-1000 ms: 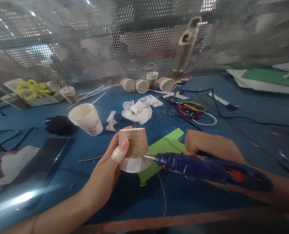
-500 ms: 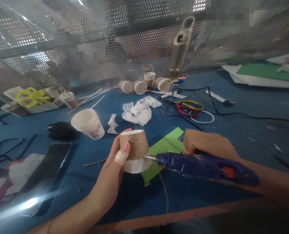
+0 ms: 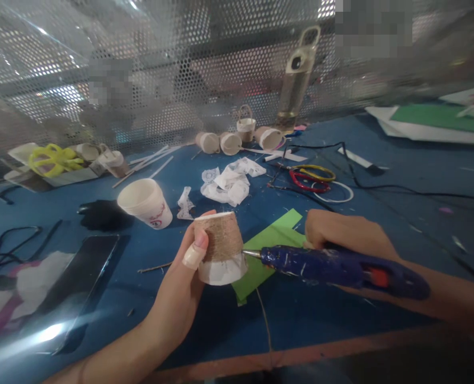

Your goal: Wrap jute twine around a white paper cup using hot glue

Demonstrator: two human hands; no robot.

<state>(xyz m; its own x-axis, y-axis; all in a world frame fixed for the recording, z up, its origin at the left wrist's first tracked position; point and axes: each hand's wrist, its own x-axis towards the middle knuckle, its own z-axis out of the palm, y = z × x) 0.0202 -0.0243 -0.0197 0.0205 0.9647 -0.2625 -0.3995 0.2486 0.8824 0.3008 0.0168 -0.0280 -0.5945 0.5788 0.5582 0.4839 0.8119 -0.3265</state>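
Observation:
My left hand (image 3: 181, 290) is wrapped round an upside-down paper cup (image 3: 219, 248) whose upper part is bound in brown twine; its white rim end is still bare. My right hand (image 3: 346, 234) grips a blue glue gun (image 3: 336, 265). The gun's metal nozzle touches the cup's right side, where the twine ends. A loose strand of twine (image 3: 264, 320) hangs down from the cup toward the table edge. A green paper sheet (image 3: 266, 245) lies on the blue table under the cup and gun.
A plain white cup (image 3: 144, 202) lies tipped at left, beside a dark phone (image 3: 85, 272). White lace scraps (image 3: 229, 181), several small cups (image 3: 231, 143), wire rings (image 3: 314, 178), yellow scissors (image 3: 50, 157), cables and a water bottle (image 3: 296, 80) stand further back before a perforated metal screen.
The cup has tilted slightly in my left hand and the glue gun's nozzle has risen a little along its side. Both hands keep their grips.

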